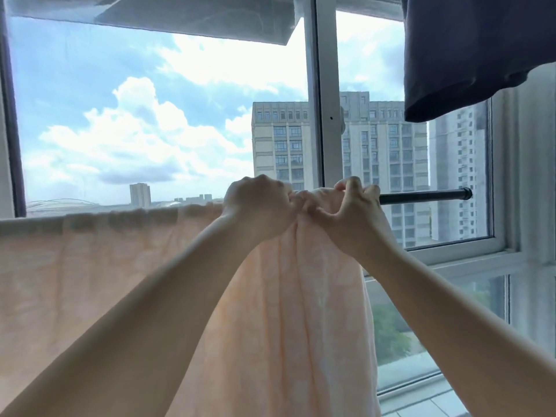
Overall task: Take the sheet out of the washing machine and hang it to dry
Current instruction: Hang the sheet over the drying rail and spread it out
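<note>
Nearest, both forearms reach up and away. The left hand [258, 203] and right hand [352, 212] each have a closed grip, fingers curled into bunched folds of the peach sheet [120, 266] at the rail. The sheet already drapes over the dark rod [424, 196], spread flat to the left, gathered at right. Judging by this, only spreading the bunched end remains. Beyond stands the window [325, 85].

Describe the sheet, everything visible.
The sheet is pale peach fabric, thin and creased. It is draped over a dark rod before the window, spread flat to the left and bunched into vertical folds at its right end. There the left hand and right hand grip its top edge. Its bottom is out of frame.
</note>
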